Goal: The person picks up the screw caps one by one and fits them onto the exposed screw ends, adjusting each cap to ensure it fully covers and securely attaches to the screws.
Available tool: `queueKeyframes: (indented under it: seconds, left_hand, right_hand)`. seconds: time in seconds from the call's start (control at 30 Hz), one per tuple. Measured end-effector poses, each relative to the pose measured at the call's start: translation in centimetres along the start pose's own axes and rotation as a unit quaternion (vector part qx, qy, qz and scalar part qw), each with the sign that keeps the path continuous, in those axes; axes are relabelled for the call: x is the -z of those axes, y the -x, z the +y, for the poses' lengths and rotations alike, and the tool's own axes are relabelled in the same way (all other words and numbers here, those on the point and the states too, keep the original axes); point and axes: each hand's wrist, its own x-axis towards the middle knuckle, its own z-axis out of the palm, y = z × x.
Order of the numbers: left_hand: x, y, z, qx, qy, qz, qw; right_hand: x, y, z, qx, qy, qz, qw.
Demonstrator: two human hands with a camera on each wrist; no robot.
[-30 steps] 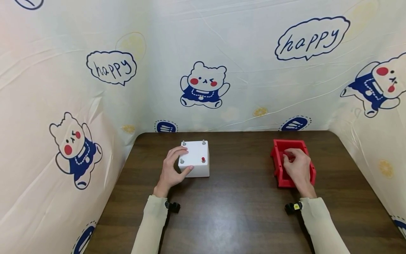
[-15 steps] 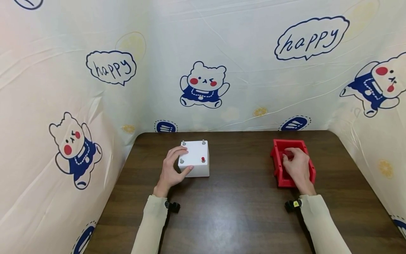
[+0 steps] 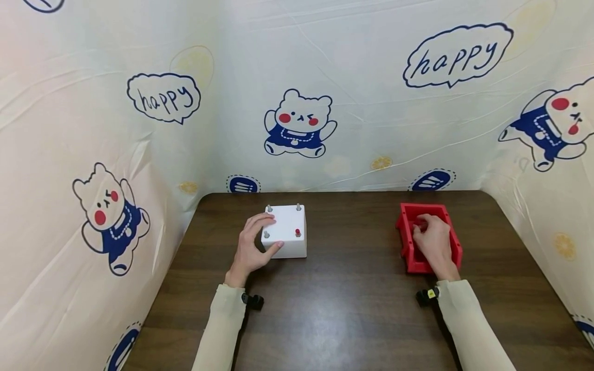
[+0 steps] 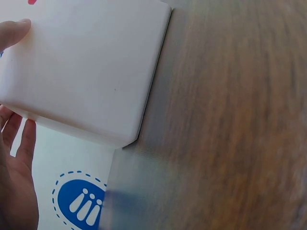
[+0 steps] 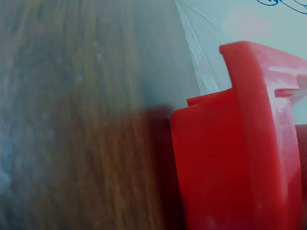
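On the left of the table, a white box [image 3: 289,221] has a metal screw post at three top corners and a red-topped post [image 3: 298,233] at the near right one. My left hand [image 3: 250,252] grips it from the left, thumb on the near side and fingers around the far left. The left wrist view shows the thumb [image 4: 14,33] against the white box [image 4: 91,72]. My right hand [image 3: 437,245] reaches down into a red bin [image 3: 419,268], fingers bent. Its fingertips and anything between them are hidden. The red bin [image 5: 216,167] fills the right wrist view's lower right.
The dark wooden table [image 3: 348,288] extends between the box and the bin. A printed cloth [image 3: 362,103] hangs behind the table and along both sides. Black wrist cameras sit on both sleeves.
My right hand shifts slightly within the red bin, its wrist moving a little away from me. The left hand and the white box stay put.
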Motion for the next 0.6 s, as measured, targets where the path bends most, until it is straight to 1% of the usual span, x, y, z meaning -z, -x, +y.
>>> queueKeyframes:
  seconds: [0.27, 0.43, 0.6]
  left_hand:
    - [-0.12, -0.14, -0.14, -0.010, 0.015, 0.008, 0.9998]
    - [-0.05, -0.02, -0.10, -0.005, 0.005, 0.004, 1.0000]
    - [-0.06, 0.02, -0.02, -0.001, 0.000, 0.000, 1.0000]
  right_hand:
    - [-0.20, -0.31, 0.11, -0.012, 0.007, -0.018, 1.000]
    - [-0.41, -0.43, 0.21, -0.022, 0.010, -0.032, 0.999]
    - [-0.43, -0.39, 0.30, -0.025, 0.012, -0.037, 0.999]
